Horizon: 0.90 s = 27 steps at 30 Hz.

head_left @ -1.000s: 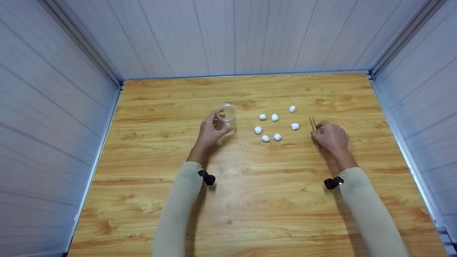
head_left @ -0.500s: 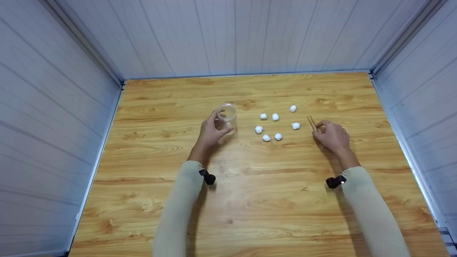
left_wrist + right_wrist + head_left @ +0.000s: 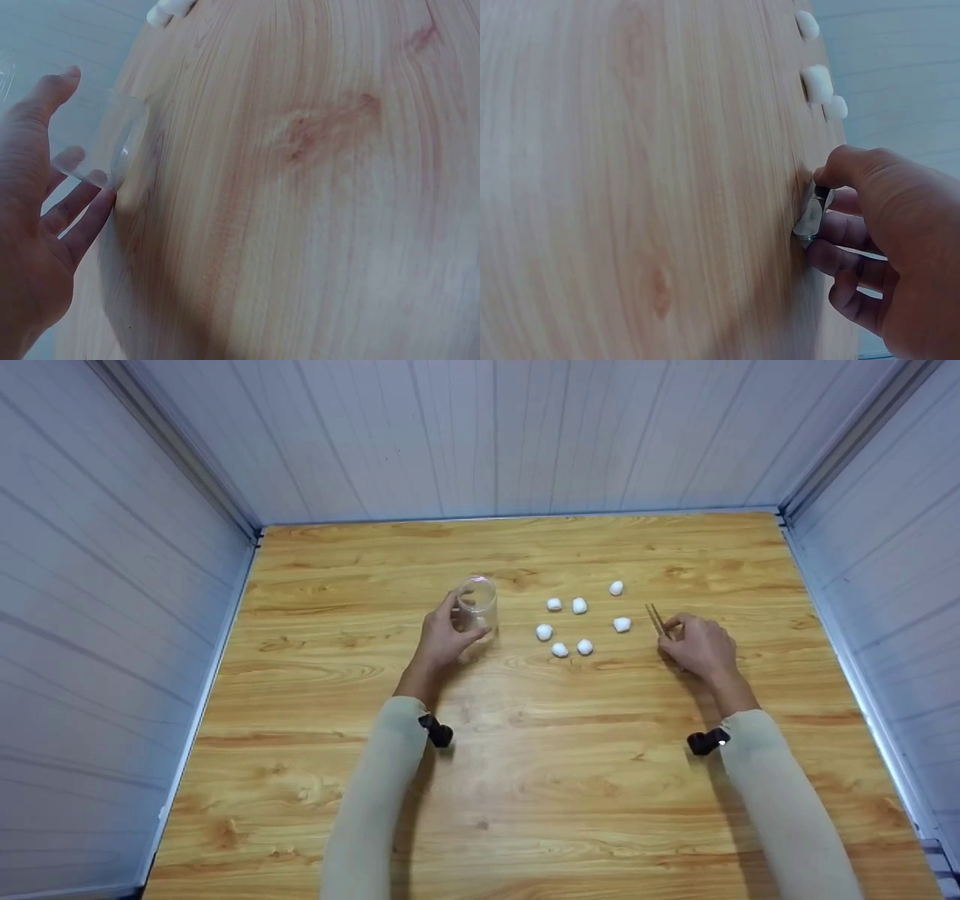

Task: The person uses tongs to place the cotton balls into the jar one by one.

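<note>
In the head view a clear round cup (image 3: 481,598) stands upright on the table, left of the white balls. My left hand (image 3: 440,636) holds it from its left side, thumb in front and fingers behind. The left wrist view shows the thumb and fingers around the see-through cup wall (image 3: 112,124). On the right, my right hand (image 3: 700,647) pinches a pair of tweezers (image 3: 655,619), with two slim tips pointing away from me and apart. Their metal rear end (image 3: 810,217) shows under the thumb in the right wrist view.
Several white cotton balls (image 3: 579,605) lie scattered between the hands, the nearest to the tweezers being one ball (image 3: 622,624) to their left. The wood-grain table (image 3: 480,780) is bounded by pale panel walls (image 3: 480,442) at the back and both sides.
The tweezers have turned slightly, their tips leaning a little more to the left, and their rear end has gone out of sight under my right hand. My left hand and the cup stay put.
</note>
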Each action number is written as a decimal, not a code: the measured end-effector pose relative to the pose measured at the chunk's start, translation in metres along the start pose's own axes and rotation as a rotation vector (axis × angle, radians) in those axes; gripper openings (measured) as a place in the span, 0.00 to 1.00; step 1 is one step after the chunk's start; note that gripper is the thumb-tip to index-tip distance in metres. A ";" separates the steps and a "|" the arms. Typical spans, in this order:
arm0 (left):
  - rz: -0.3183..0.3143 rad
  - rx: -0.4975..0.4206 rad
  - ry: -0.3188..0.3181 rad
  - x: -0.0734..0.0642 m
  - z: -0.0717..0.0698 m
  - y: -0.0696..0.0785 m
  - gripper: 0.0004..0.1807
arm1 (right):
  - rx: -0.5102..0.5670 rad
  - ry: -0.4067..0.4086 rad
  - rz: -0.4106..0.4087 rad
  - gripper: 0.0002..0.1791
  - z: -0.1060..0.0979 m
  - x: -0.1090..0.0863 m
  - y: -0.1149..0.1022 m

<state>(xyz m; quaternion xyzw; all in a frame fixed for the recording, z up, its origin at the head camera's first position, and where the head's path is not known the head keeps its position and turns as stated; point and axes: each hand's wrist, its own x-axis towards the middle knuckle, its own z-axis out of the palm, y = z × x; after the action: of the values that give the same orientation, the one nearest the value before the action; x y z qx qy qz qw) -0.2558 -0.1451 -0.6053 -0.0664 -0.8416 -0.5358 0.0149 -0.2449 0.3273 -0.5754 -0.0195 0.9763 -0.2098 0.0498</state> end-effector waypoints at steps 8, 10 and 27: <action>-0.008 0.031 -0.001 0.000 0.001 -0.001 0.42 | 0.007 0.062 -0.014 0.19 0.003 -0.004 0.000; -0.014 0.037 -0.009 -0.001 0.001 0.003 0.44 | 0.016 0.078 -0.023 0.18 0.004 -0.005 0.001; -0.055 0.050 -0.006 -0.004 0.002 0.012 0.43 | 0.078 0.090 -0.062 0.19 -0.003 -0.008 0.003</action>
<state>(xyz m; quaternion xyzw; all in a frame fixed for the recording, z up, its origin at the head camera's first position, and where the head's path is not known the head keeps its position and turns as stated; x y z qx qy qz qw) -0.2502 -0.1389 -0.5958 -0.0445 -0.8563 -0.5145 -0.0009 -0.2374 0.3320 -0.5728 -0.0383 0.9675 -0.2499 0.0003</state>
